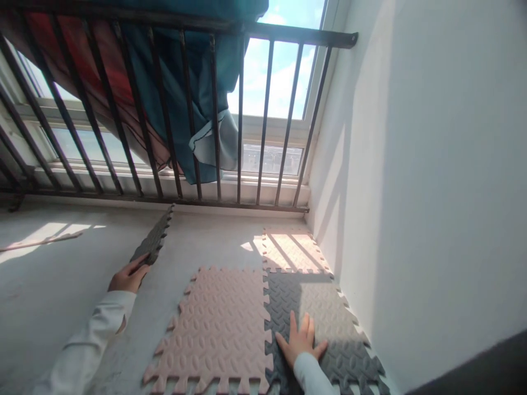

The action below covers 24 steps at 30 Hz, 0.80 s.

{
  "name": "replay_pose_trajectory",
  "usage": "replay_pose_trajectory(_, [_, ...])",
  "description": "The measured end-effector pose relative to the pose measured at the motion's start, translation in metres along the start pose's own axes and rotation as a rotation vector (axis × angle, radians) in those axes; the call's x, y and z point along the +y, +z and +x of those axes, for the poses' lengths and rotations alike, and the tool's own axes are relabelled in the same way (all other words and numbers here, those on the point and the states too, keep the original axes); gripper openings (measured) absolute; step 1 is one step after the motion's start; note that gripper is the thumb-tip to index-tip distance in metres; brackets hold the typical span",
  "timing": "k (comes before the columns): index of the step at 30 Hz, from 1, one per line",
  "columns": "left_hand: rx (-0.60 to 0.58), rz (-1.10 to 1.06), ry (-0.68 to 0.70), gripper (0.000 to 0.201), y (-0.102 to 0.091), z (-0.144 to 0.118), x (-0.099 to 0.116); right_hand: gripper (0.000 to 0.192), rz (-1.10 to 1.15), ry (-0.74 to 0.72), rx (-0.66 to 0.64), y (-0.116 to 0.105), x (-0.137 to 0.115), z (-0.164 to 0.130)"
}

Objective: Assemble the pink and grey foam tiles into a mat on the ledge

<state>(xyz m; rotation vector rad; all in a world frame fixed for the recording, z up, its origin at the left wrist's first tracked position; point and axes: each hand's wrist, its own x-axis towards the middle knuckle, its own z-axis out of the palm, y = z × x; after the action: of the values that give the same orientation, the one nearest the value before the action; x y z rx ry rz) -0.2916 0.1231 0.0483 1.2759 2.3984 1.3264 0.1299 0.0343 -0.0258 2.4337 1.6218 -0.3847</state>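
A light, steady grip that spared the toothed edges, and even pressure from a flat palm, looked the surest handling as the left hand (128, 276), its fingers closed in a narrow grip, held a gray tile (154, 240) tilted up from the floor (214, 236), left of a pink tile (224, 326). The right hand (302, 344), fingers spread wide, rested on a dark tile (283, 296) between the pink one and the white wall (436, 164).

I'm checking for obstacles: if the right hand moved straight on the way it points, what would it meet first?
Past the dark tile beneath it, the right hand would likely meet the sunlit pink tile first, though depth is unclear.
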Motion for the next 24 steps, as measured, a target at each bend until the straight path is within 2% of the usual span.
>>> replay_pose_trajectory(2, [0.072, -0.073, 0.127, 0.044, 0.043, -0.008, 0.041, 0.068, 0.018, 0.004, 0.004, 0.004, -0.005, 0.008])
replay_pose_trajectory(3, [0.065, -0.076, 0.228, 0.043, 0.07, -0.016, 0.057, 0.07, 0.026, 0.001, 0.021, 0.007, -0.006, 0.011])
replay_pose_trajectory(5, [-0.023, 0.007, 0.404, 0.041, 0.128, -0.039, 0.084, 0.071, 0.042, -0.011, 0.067, 0.013, -0.007, 0.016])
replay_pose_trajectory(8, [-0.299, 0.209, 0.485, 0.043, 0.204, -0.083, 0.105, 0.072, 0.069, -0.044, 0.144, 0.02, -0.005, 0.018])
replay_pose_trajectory(10, [-0.504, 0.317, 0.502, 0.045, 0.236, -0.108, 0.112, 0.074, 0.082, -0.061, 0.175, 0.024, -0.003, 0.019])
replay_pose_trajectory(12, [-0.628, 0.387, 0.49, 0.045, 0.25, -0.123, 0.117, 0.076, 0.083, -0.07, 0.189, 0.027, -0.001, 0.021])
replay_pose_trajectory(14, [-0.676, 0.44, 0.459, 0.044, 0.253, -0.127, 0.122, 0.076, 0.077, -0.084, 0.179, 0.033, 0.001, 0.025])
replay_pose_trajectory(18, [-0.692, 0.518, 0.422, 0.043, 0.248, -0.124, 0.132, 0.076, 0.069, -0.127, 0.145, 0.049, 0.005, 0.036])
replay_pose_trajectory(24, [-0.664, 0.572, 0.386, 0.042, 0.246, -0.128, 0.139, 0.08, 0.047, -0.11, 0.226, 0.07, 0.003, 0.044])
